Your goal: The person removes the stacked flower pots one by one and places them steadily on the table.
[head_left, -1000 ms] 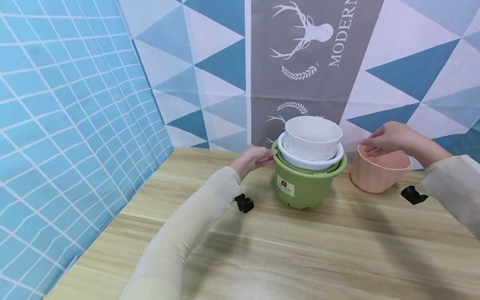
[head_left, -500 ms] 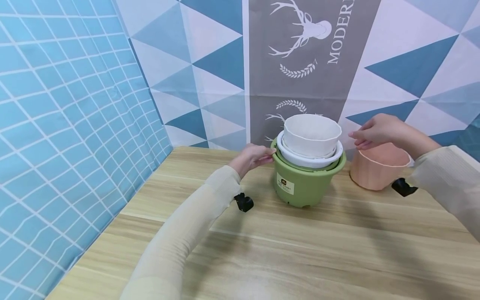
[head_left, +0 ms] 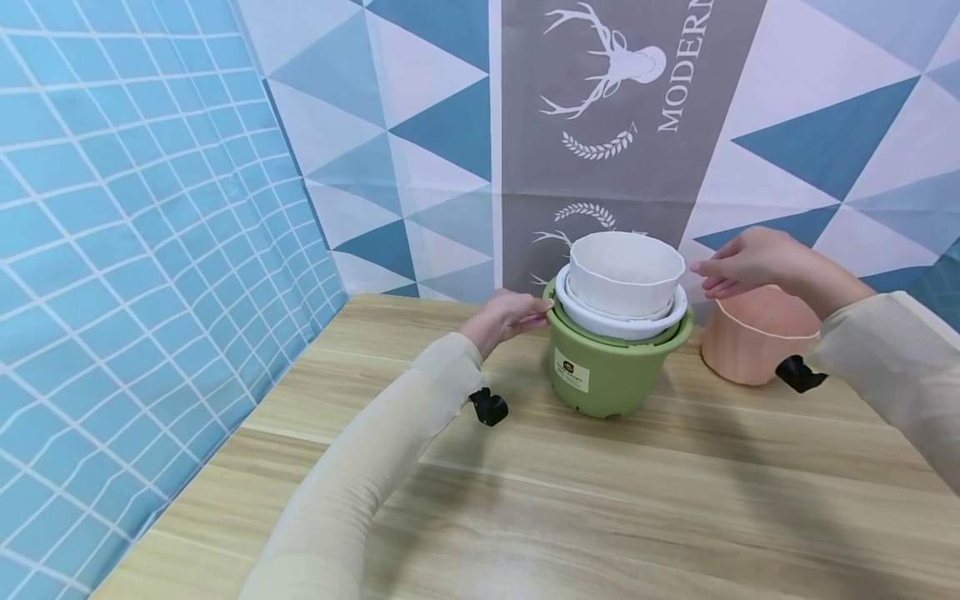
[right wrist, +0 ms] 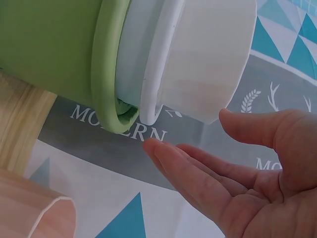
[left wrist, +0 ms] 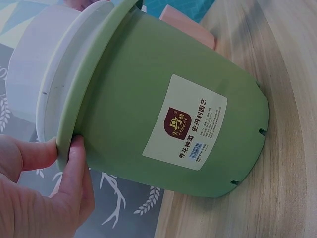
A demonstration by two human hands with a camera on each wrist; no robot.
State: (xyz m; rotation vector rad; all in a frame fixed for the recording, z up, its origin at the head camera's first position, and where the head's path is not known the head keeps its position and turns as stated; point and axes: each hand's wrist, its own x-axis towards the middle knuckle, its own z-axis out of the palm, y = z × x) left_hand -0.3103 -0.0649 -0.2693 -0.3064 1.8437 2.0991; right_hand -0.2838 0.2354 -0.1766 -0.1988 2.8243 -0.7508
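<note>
With the left fingers [left wrist: 73,166] pinching the green pot [head_left: 606,375] by its rim, the parted, empty right fingers [right wrist: 198,191] should touch the top white pot [head_left: 624,287] lightly.

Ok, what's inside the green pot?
Inside the green pot sits a thick-rimmed white pot, with a thinner-rimmed white pot rising out of that. Their lower parts and the green pot's floor are covered, so I can't tell whether anything else lies beneath.

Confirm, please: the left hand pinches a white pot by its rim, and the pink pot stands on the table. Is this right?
No, the left hand pinches the green pot by its rim, as the left wrist view shows. The pink pot stands on the table.
</note>
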